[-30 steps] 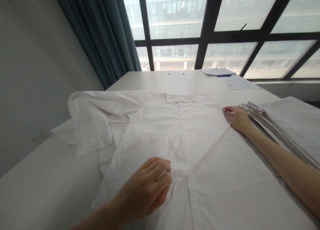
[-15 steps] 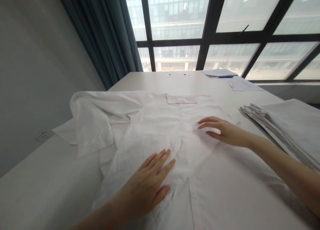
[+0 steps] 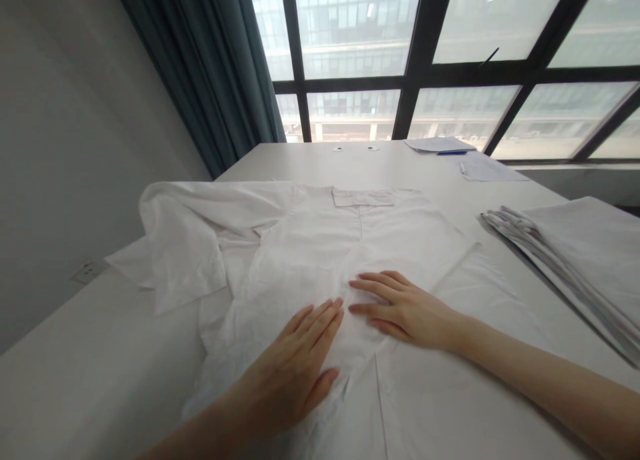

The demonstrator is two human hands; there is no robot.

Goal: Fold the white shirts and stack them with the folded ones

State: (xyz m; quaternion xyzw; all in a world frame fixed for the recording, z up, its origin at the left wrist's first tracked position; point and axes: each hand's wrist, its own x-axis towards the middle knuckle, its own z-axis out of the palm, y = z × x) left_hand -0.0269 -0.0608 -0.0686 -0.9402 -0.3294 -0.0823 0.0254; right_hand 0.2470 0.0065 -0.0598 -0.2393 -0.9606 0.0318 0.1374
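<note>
A white garment (image 3: 310,247) with a collar (image 3: 364,198) lies spread over the table in the head view. Its sleeve (image 3: 185,253) on the left is folded loosely and hangs partly past the table's left edge. My left hand (image 3: 295,360) rests flat on the middle of the cloth, its fingers stretched out. Just to the right, my right hand (image 3: 400,310) lies on the garment with its fingers spread, the tips close to those of the left. Neither hand holds anything. The garment's lower end runs out of view at the bottom.
On the right of the white table (image 3: 300,160) lies a stack of folded white cloth (image 3: 590,253). Papers (image 3: 440,145) and a blue pen (image 3: 451,153) are at the far right. Beyond stand a dark curtain (image 3: 210,67) and windows. A wall socket (image 3: 89,272) is at left.
My right hand has moved left and nearer to me across the cloth, and now lies beside the left one. My left hand has stayed in place, its fingers drawn closer together.
</note>
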